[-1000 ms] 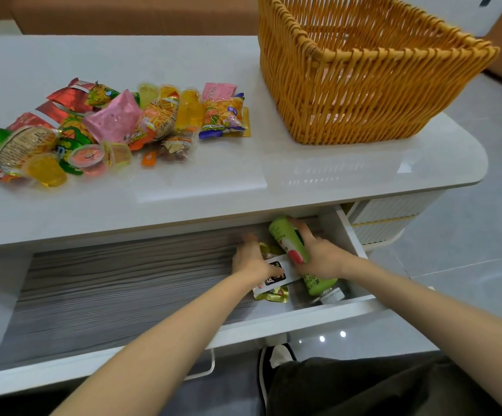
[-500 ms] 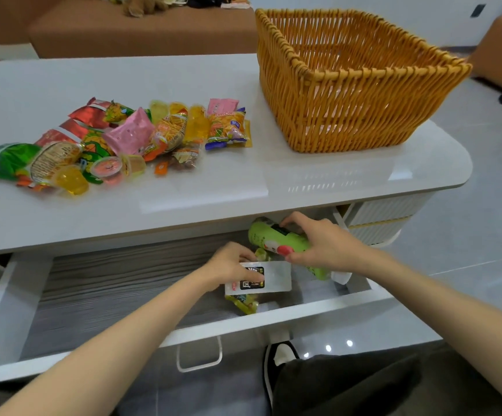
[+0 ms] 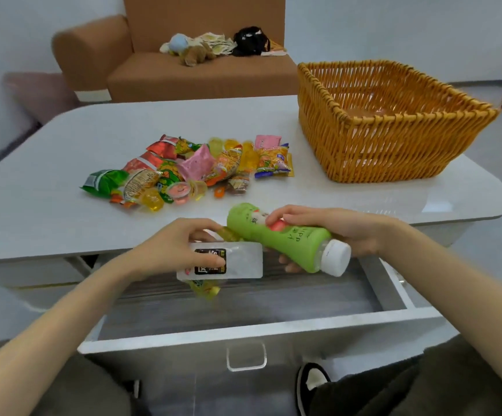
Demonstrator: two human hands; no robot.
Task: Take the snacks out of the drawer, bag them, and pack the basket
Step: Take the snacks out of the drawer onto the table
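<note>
Above the open drawer (image 3: 243, 298), left hand (image 3: 171, 250) pinches a white packet (image 3: 240, 261) and yellow wrappers; right hand (image 3: 342, 232) grips a green bottle (image 3: 285, 235); snack pile (image 3: 189, 172) beside basket (image 3: 387, 145)

The person's left hand (image 3: 177, 250) pinches a white packet (image 3: 237, 262) with a black label, and a yellow wrapper (image 3: 206, 289) hangs beneath it. The right hand (image 3: 333, 232) grips a green bottle (image 3: 282, 238) lying on its side, its white cap (image 3: 335, 258) pointing toward the person. Both hands are above the open drawer (image 3: 243, 334) at the front edge of the white table (image 3: 63, 211). A pile of snacks (image 3: 189, 169) lies on the tabletop, and a wicker basket (image 3: 384, 145) stands to its right, well apart from the pile. Behind the table, a brown sofa (image 3: 183, 76) carries soft toys (image 3: 195, 49).
</note>
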